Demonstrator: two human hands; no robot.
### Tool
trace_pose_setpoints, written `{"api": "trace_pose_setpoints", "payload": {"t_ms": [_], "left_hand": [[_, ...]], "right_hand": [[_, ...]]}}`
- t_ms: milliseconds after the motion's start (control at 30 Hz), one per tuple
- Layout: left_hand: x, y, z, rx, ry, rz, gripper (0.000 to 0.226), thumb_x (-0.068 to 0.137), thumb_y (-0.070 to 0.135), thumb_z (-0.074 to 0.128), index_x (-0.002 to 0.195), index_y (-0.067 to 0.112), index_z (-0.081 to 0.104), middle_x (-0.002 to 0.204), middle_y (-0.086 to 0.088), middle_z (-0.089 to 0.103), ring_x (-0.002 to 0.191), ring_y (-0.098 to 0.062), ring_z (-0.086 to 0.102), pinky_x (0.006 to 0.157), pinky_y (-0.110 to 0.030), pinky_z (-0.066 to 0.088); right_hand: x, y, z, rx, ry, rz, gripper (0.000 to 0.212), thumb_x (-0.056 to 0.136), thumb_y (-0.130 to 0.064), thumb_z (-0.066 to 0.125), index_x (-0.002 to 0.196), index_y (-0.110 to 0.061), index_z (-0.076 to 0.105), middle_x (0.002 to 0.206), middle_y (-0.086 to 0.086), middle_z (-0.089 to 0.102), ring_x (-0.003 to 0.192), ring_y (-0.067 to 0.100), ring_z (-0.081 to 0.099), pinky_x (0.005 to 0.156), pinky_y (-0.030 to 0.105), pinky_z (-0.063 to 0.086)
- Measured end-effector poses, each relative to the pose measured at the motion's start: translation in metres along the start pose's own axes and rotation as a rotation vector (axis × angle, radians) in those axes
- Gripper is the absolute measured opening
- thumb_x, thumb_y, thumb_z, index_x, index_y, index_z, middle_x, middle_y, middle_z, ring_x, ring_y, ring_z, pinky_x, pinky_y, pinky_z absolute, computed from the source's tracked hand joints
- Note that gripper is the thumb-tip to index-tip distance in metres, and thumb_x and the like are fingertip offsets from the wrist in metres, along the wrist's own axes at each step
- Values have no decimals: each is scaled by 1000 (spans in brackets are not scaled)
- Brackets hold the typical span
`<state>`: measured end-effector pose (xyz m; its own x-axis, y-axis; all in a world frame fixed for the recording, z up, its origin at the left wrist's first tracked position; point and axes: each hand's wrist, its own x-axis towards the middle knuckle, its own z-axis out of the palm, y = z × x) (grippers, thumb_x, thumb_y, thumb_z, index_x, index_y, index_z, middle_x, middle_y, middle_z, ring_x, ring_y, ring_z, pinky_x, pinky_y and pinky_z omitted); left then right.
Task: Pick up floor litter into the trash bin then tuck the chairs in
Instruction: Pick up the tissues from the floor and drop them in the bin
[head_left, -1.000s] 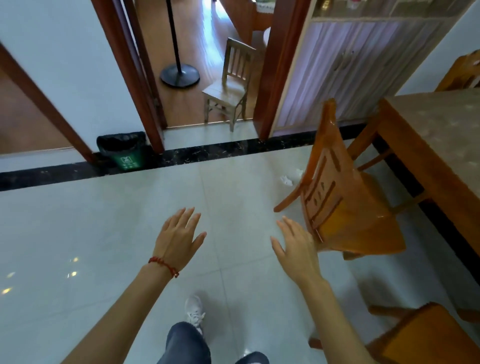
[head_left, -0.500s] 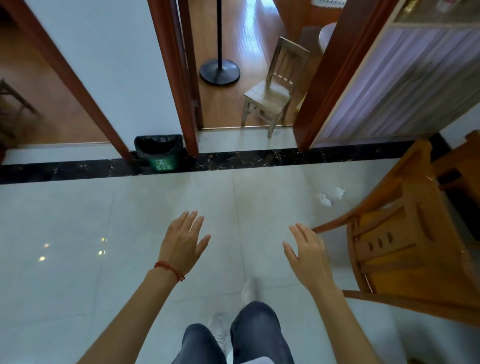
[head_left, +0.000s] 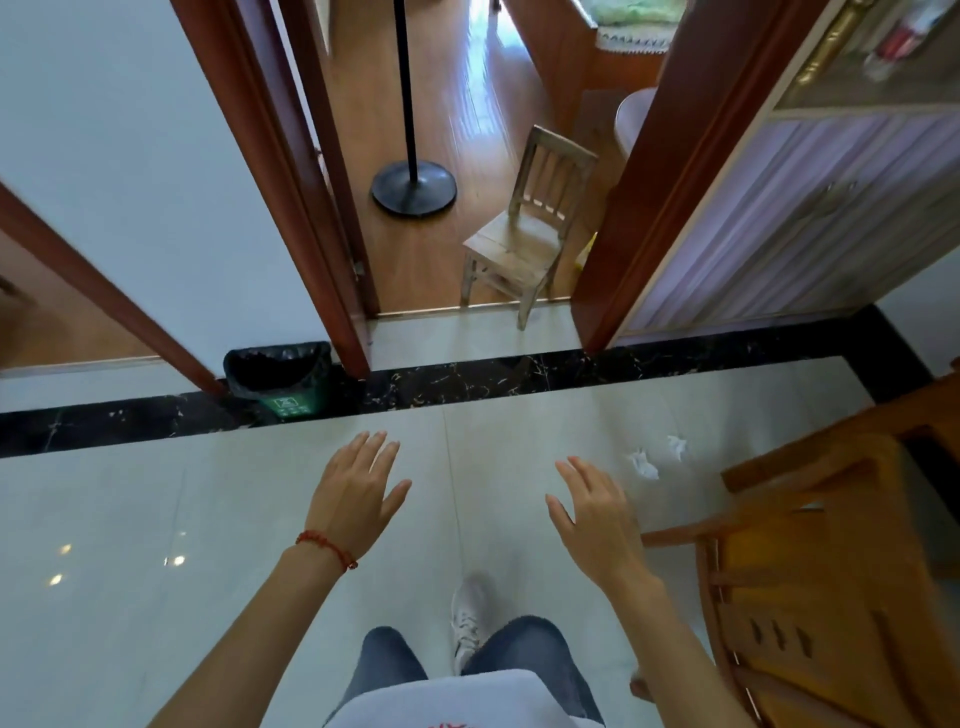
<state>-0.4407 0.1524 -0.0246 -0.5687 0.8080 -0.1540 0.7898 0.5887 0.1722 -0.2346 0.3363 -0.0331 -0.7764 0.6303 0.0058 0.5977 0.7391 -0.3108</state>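
Note:
Two crumpled white paper scraps lie on the pale tiled floor, one (head_left: 644, 464) nearer me and the other (head_left: 677, 446) just beyond it. A green trash bin (head_left: 283, 375) lined with a black bag stands against the wall by the door frame. An orange wooden chair (head_left: 810, 561) stands at the right, close to the scraps. My left hand (head_left: 358, 491) and my right hand (head_left: 597, 519) are held out in front of me, palms down, fingers spread, holding nothing. The right hand is a short way left of the nearer scrap.
A doorway ahead opens onto a wood floor with a small pale wooden chair (head_left: 530, 228) and a black round lamp base (head_left: 414, 187). A purple-curtained cabinet (head_left: 810, 208) is at the right. A black marble strip (head_left: 519, 379) crosses the floor.
I have stepped forward and turned left. The bin, doorway and paper scraps are closer and more centred, and the orange chair has slid to the right edge. Both hands stay open.

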Motion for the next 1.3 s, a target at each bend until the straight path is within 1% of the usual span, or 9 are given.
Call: {"api": "trace_pose_setpoints", "payload": {"t_ms": [367, 500, 633, 733, 867, 933, 1033, 1200, 1300], "left_hand": [[144, -1, -26, 15, -7, 186, 77, 95, 51, 7, 110, 1, 64, 113, -18, 65, 106, -35, 61, 88, -48, 49], [207, -3, -38, 36, -46, 293, 64, 92, 48, 24, 108, 1, 64, 110, -18, 66, 104, -35, 62, 85, -48, 50], [271, -8, -49, 67, -69, 429, 71, 94, 50, 11, 110, 3, 62, 111, -17, 66, 103, -36, 62, 83, -47, 51], [310, 0, -52, 84, -98, 537, 58, 90, 46, 28, 111, 3, 61, 113, -18, 64, 105, -37, 61, 83, -48, 51], [348, 27, -54, 131, -81, 732, 49, 83, 40, 43, 112, 4, 61, 113, -17, 65, 105, -36, 61, 83, -47, 51], [360, 47, -52, 136, -55, 825, 44, 81, 35, 60, 112, 4, 62, 113, -17, 65, 105, -36, 61, 84, -48, 50], [374, 81, -48, 134, -88, 947, 53, 69, 29, 78, 111, 2, 63, 111, -17, 66, 103, -37, 62, 83, -49, 51], [395, 140, -30, 139, -164, 1094, 49, 75, 33, 72, 112, 2, 62, 115, -16, 64, 109, -35, 59, 86, -49, 49], [408, 176, -22, 185, -213, 1141, 52, 84, 42, 42, 113, 4, 62, 117, -14, 64, 111, -33, 59, 87, -48, 49]], "right_hand": [[105, 15, 9, 25, -25, 131, 41, 78, -26, 61, 112, -4, 61, 111, 16, 66, 99, 32, 65, 82, 45, 53], [138, 15, 12, 36, -17, 262, 42, 74, -21, 72, 110, -3, 62, 108, 16, 67, 95, 32, 66, 77, 44, 54], [169, 8, 14, 40, 2, 419, 41, 80, -33, 51, 108, -5, 64, 107, 12, 68, 96, 28, 67, 77, 41, 54], [181, 7, 16, 85, 72, 538, 43, 85, -33, 45, 111, -4, 64, 112, 15, 67, 102, 30, 65, 83, 41, 52], [181, 7, 12, 185, 140, 747, 45, 92, -25, 53, 132, -5, 47, 138, 14, 48, 128, 29, 44, 106, 39, 33], [176, 10, 8, 197, 167, 836, 46, 93, -27, 51, 134, -7, 45, 141, 12, 45, 131, 26, 41, 107, 36, 32], [166, 18, 1, 198, 192, 953, 47, 93, -32, 49, 134, -9, 45, 142, 9, 44, 131, 25, 41, 105, 33, 33], [150, 43, -8, 212, 237, 1124, 46, 93, -35, 48, 134, -13, 45, 141, 6, 46, 129, 21, 42, 103, 29, 35], [150, 65, -12, 218, 272, 1193, 46, 93, -34, 49, 133, -12, 46, 141, 7, 46, 128, 23, 44, 101, 31, 38]]}}
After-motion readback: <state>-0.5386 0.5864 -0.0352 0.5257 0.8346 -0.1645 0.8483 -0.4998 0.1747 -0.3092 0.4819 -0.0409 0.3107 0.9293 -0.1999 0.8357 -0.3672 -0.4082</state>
